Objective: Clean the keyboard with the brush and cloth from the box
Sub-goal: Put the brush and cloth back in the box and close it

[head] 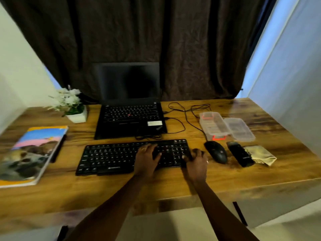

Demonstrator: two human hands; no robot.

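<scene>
The black oblong brush (pixel 240 153) and beige cloth (pixel 262 154) lie out, untouched. My left hand (pixel 147 158) rests spread on the black plastic keyboard (pixel 112 155); my right hand (pixel 196 164) grips its end.

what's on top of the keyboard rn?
Both hands. The left hand lies flat on the keyboard, right of centre; the right hand sits curled at its right end, grip unclear. The keys under them are hidden.
</scene>
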